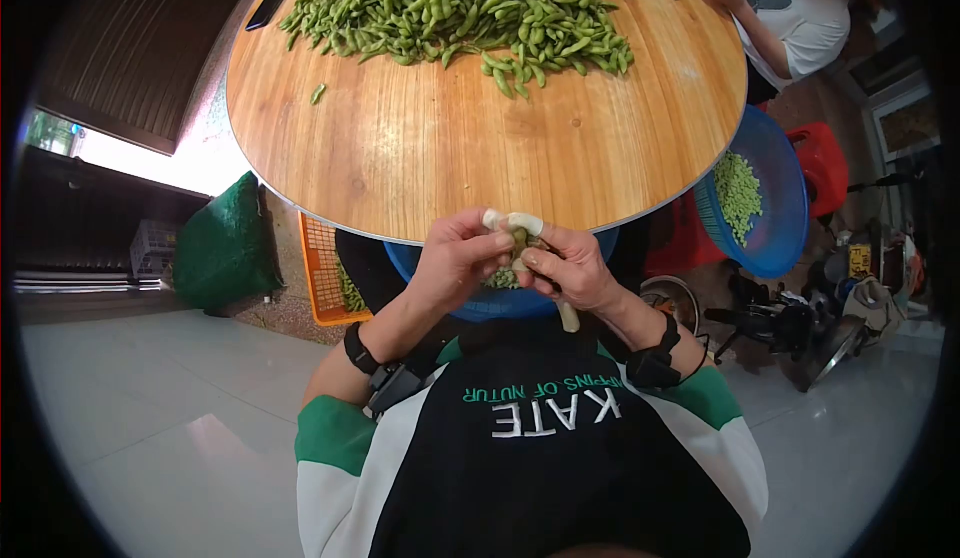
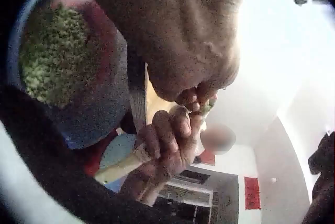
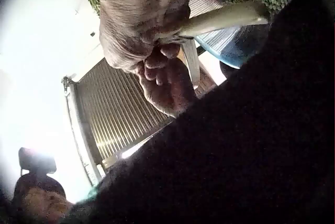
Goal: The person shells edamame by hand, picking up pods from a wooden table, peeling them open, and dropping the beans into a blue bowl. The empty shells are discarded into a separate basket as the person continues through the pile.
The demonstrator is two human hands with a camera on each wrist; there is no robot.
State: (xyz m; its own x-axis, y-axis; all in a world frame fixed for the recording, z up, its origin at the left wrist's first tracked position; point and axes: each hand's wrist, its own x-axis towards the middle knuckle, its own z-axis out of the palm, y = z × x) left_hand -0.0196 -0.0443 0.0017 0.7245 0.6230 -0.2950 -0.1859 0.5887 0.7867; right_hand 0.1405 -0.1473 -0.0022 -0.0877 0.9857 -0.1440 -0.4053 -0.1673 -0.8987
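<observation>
Nearest us, just off the near edge of the table (image 1: 390, 148), the left hand (image 1: 455, 256) and the right hand (image 1: 578, 270) met over a blue tub (image 1: 505, 306). The left grip was together on a pod (image 1: 519, 243), pinching it; the right grip was clamped on a pale stick (image 1: 568, 316), its end jutting toward us, with its fingertips also at the pod. We could not tell what the stick's hidden end was. White wraps (image 1: 525, 223) covered a fingertip on each hand.

We judged the step in hand to be shelling: working this one pod apart. The next move, we thought, called for firm pressure from the right fingers, with the left keeping the pod above the tub to catch its beans.

The tub, below the table's near edge and partly hidden by the hands, held green bits, probably beans. Left of that edge, an orange crate (image 1: 316, 258) held something green, perhaps pods. Right of the table, a blue basin (image 1: 785, 198) held a heap of shelled beans (image 1: 738, 200).

Across the table's far half we saw a pile of pods (image 1: 450, 18), with a phone (image 1: 270, 4) by the far left edge.
</observation>
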